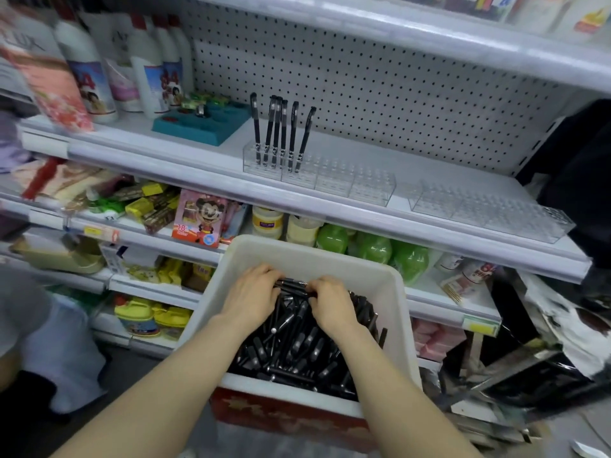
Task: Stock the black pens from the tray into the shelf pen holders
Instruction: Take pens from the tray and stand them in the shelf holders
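Where the black pens [297,352] heap in the white tray [307,256], your left hand [253,294] and right hand [332,304] both pinch a few at the far end. On the shelf [429,160] above, the clear pen holders [334,181] carry six standing pens [283,130] at their left end.

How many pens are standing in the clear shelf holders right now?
6 pens, all at the left end of the holder row: one leftmost, three bunched, two rightward. The bunch may hide another.

White bottles [99,67] beside teal tray [201,123]; green jars [373,247] below.
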A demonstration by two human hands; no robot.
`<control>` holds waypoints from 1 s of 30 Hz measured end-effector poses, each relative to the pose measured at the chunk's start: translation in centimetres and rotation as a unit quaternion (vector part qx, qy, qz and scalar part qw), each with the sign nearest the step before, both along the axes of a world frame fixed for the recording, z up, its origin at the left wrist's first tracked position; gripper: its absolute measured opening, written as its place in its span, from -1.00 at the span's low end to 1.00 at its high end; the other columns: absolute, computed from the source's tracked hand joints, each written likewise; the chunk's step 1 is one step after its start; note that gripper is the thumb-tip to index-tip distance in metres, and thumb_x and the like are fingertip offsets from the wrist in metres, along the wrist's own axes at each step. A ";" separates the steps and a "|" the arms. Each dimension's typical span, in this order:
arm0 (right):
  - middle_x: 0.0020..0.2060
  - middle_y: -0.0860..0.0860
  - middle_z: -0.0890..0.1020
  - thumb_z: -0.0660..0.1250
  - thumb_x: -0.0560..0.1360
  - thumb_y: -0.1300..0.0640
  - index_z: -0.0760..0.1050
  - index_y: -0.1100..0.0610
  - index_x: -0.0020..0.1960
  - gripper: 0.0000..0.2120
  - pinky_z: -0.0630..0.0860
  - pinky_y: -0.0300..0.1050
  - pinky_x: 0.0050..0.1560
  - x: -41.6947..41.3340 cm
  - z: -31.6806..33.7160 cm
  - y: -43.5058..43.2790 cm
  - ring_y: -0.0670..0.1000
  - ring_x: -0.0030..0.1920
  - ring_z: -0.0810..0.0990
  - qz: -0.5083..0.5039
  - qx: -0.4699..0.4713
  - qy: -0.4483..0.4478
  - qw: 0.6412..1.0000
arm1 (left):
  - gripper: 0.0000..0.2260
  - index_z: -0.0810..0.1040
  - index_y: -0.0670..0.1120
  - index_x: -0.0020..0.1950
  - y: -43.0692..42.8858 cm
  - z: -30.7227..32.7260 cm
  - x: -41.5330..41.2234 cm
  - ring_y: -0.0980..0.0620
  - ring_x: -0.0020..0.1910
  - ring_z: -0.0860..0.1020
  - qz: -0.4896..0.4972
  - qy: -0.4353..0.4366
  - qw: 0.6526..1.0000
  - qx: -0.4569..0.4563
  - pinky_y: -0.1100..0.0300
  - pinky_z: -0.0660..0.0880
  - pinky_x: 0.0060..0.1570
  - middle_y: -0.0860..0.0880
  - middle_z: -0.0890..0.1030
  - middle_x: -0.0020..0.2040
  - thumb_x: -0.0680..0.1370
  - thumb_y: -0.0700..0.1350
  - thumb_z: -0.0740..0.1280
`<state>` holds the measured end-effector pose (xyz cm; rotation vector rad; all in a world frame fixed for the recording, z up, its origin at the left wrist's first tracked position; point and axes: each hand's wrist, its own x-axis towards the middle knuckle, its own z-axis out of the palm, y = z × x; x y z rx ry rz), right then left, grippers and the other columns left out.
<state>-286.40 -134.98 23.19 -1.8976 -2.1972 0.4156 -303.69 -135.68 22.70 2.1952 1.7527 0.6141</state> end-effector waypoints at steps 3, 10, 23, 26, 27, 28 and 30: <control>0.14 0.08 0.51 0.27 0.56 0.23 0.57 0.10 0.19 -0.76 0.40 -0.05 0.16 0.4 -0.2 0.1 0.13 0.21 0.43 0.027 0.017 -0.045 0.999 | -0.71 0.52 0.00 0.30 0.3 -0.5 -0.1 -0.05 0.21 0.45 -0.009 0.010 1.000 -0.012 0.06 0.42 0.18 0.01 0.52 0.19 0.58 -0.15 0.27; 0.10 0.04 0.57 0.26 0.57 0.14 0.57 0.06 0.13 -0.82 0.36 -0.07 0.11 0.8 0.4 0.3 0.11 0.19 0.42 0.037 0.014 -0.043 0.998 | -0.75 0.57 -0.01 0.26 0.8 -0.6 -0.1 -0.05 0.20 0.45 -0.040 0.031 0.998 -0.024 0.14 0.36 0.15 -0.01 0.55 0.18 0.64 -0.05 0.20; -0.24 -0.09 0.56 0.58 0.30 0.21 0.53 0.04 -0.10 -0.72 0.44 -0.33 -0.16 1.2 6.6 2.1 -0.14 -0.24 0.49 -0.139 0.088 0.346 0.924 | -0.84 0.48 0.02 -0.06 1.2 2.3 0.0 -0.09 -0.20 0.55 0.005 -0.072 0.997 -0.007 0.02 0.50 -0.21 -0.02 0.58 -0.22 0.65 0.00 0.16; -0.19 -0.08 0.58 0.58 0.32 0.15 0.52 0.04 0.00 -0.66 0.44 -0.33 -0.14 0.4 8.3 2.4 -0.12 -0.20 0.52 -0.175 0.129 0.419 0.882 | -0.89 0.46 0.04 0.01 1.8 3.5 0.4 -0.07 -0.25 0.53 0.004 -0.114 0.993 -0.003 0.00 0.51 -0.22 -0.02 0.57 -0.26 0.65 -0.02 0.16; -0.19 -0.07 0.58 0.57 0.33 0.15 0.52 0.04 0.02 -0.67 0.46 -0.31 -0.13 0.1 8.7 2.5 -0.11 -0.20 0.53 -0.184 0.120 0.443 0.869 | -0.90 0.46 0.04 0.03 2.1 3.9 0.6 -0.06 -0.24 0.53 0.000 -0.127 0.992 -0.001 -0.01 0.51 -0.20 -0.02 0.57 -0.25 0.65 -0.02 0.16; -0.20 -0.06 0.60 0.56 0.35 0.15 0.53 0.05 0.01 -0.69 0.47 -0.28 -0.13 -0.2 9.1 2.6 -0.11 -0.20 0.55 -0.187 0.099 0.468 0.858 | -0.89 0.47 0.04 0.06 2.5 4.4 0.6 -0.06 -0.21 0.54 -0.006 -0.134 0.991 -0.001 -0.01 0.51 -0.18 -0.03 0.58 -0.22 0.65 -0.02 0.16; -0.25 -0.02 0.62 0.53 0.39 0.20 0.56 0.09 -0.03 -0.78 0.48 -0.25 -0.12 -0.8 9.7 3.0 -0.08 -0.22 0.57 -0.178 0.056 0.522 0.832 | -0.88 0.47 0.06 0.09 3.3 5.3 0.7 -0.08 -0.13 0.55 -0.018 -0.130 0.991 0.004 0.02 0.48 -0.15 -0.02 0.62 -0.12 0.65 -0.01 0.15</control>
